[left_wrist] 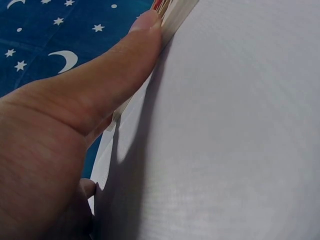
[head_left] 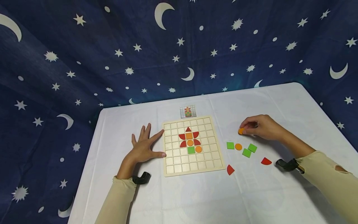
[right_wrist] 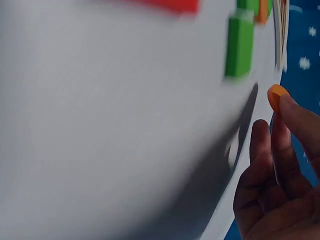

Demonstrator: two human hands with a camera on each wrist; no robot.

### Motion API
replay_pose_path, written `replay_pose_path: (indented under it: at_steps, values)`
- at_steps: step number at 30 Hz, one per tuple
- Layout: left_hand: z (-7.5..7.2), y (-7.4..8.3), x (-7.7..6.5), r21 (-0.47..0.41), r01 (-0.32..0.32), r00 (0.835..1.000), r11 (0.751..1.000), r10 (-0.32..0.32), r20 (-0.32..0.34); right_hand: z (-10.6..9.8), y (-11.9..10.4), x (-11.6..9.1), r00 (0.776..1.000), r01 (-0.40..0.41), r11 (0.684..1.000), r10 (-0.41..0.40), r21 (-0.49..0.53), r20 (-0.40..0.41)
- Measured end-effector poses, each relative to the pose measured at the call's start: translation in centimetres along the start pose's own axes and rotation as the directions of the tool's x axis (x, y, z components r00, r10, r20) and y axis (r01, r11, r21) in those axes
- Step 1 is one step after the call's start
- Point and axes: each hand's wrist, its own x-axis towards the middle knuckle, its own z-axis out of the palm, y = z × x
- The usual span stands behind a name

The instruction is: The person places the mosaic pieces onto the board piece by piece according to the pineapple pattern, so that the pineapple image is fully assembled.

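Observation:
My right hand [head_left: 263,127] pinches an orange round tile [right_wrist: 275,97] between thumb and fingertips, a little above the table in the right wrist view. With fingers spread, my left hand [head_left: 144,147] touches the left edge of a wooden grid board [head_left: 179,171] with thumb and forefinger. On the board lie a red triangle [head_left: 188,129], several red quarter-circles [head_left: 196,142], an orange square [head_left: 189,135], two orange discs [head_left: 198,149] and a green square [head_left: 191,150]. Behind the board is a small pattern card [head_left: 188,111] printed with a similar figure.
Loose pieces lie right of the board: several green squares [head_left: 246,152], an orange disc [head_left: 238,147] and two red quarter-circles [head_left: 230,170]. The table [head_left: 195,199] wears a white cloth. A dark blue curtain [head_left: 156,62] with moons and stars hangs behind it.

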Motion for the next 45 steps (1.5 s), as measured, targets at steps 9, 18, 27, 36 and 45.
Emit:
replay_pose_path:
  at_steps: [9, 18, 27, 36, 45]
  values:
    - [0.0, 0.0, 0.1, -0.001, -0.002, 1.0, 1.0, 0.002, 0.002, 4.2, -5.1, 2.8, 0.99, 0.022, 0.988, -0.043, 0.154, 0.134]
    - [0.1, 0.0, 0.1, 0.001, -0.004, 1.0, 1.0, 0.004, 0.0, 8.4, -9.8, 4.2, 0.977, 0.074, 0.973, -0.114, 0.218, 0.179]
    - [0.1, 0.0, 0.0, -0.009, -0.005, 1.0, 1.0, 0.005, 0.003, 9.8, -12.3, 4.8, 0.986, 0.098, 0.97, -0.124, 0.222, 0.11]
    - [0.1, 0.0, 0.0, -0.008, -0.002, 1.0, 1.0, 0.002, 0.004, 11.7, -14.2, 5.0, 0.978, 0.103, 0.946, -0.152, 0.307, 0.141]
    - [0.1, 0.0, 0.0, -0.01, -0.002, 1.0, 1.0, 0.002, 0.002, 13.4, -15.3, 5.3, 0.963, 0.215, 0.948, -0.247, 0.236, 0.112]
